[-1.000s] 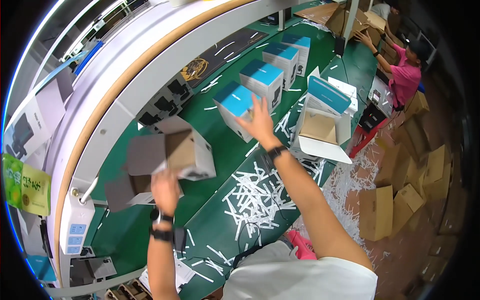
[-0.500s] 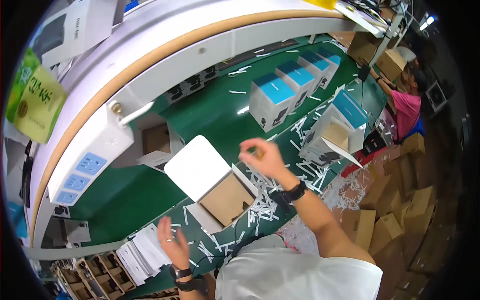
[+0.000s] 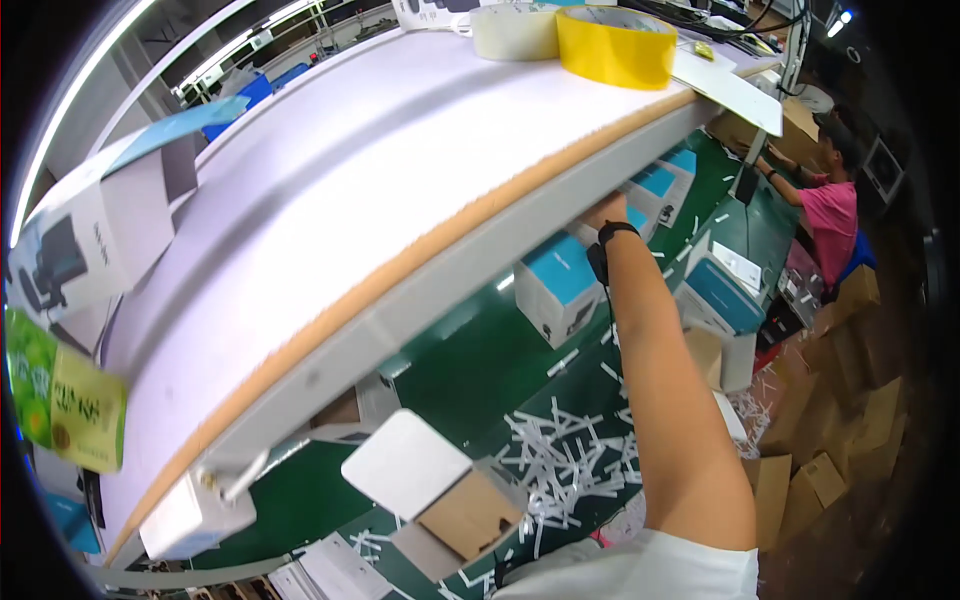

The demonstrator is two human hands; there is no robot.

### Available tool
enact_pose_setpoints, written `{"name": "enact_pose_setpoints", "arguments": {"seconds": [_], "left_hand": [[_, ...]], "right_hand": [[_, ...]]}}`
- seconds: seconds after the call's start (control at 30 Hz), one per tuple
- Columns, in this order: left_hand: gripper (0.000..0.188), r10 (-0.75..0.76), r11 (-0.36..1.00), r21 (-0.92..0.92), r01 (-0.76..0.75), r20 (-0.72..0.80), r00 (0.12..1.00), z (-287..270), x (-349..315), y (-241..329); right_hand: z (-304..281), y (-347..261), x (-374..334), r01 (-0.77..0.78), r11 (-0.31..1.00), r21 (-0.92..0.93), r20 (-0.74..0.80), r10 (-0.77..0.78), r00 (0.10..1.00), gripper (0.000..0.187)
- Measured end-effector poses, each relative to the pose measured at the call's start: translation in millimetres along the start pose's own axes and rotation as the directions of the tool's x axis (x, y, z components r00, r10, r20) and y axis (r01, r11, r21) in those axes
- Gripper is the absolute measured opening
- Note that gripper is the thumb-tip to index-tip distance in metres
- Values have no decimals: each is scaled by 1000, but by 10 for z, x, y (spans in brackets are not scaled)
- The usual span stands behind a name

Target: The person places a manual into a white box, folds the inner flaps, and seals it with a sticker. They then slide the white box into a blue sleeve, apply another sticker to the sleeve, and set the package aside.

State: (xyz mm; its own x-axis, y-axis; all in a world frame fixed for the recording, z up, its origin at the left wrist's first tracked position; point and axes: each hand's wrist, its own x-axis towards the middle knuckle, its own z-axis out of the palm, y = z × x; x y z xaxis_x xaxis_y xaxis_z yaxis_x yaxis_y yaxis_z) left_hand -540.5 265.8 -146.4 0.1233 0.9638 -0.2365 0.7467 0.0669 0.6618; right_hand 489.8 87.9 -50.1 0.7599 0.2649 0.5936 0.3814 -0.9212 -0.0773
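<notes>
R hand (image 3: 607, 212) by boxes (image 3: 562, 275), nr shelf edge (image 3: 480, 213)

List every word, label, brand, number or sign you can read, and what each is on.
I don't copy wording out; these bear print:
Green-and-yellow pouch: large dark characters.
White box with a black device picture: dark lettering.
Nearest blue-topped white box: pale marking, too small to read.
Yellow tape roll: print inside its core, too small to read.
</notes>
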Motion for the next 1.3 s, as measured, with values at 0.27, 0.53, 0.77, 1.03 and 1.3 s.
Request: {"name": "enact_pose_setpoints", "arguments": {"seconds": [0.27,0.53,0.77,1.03,1.3], "left_hand": [[33,59,918,365,-155,260,964,193,368,614],[37,-67,944,329,-38,303,950,757,-21,862],[21,197,962,173,-211,93,976,410,-88,634],[16,358,876,447,-182,-347,867,324,1355,951],[53,261,824,564,-55,-291,920,859,1881,1047]], "right_hand": [[1103,431,-302,-113,706,699,125,35,992,77],[990,1174,-122,61,923,379,347,-203,915,65],[776,695,164,630,764,-139,502,-494,710,57],[-1235,-458,137,889,412,202,-102,-893,437,27],[-4206,-1992,-1946,243,525,815,331,-768,549,18]]}}
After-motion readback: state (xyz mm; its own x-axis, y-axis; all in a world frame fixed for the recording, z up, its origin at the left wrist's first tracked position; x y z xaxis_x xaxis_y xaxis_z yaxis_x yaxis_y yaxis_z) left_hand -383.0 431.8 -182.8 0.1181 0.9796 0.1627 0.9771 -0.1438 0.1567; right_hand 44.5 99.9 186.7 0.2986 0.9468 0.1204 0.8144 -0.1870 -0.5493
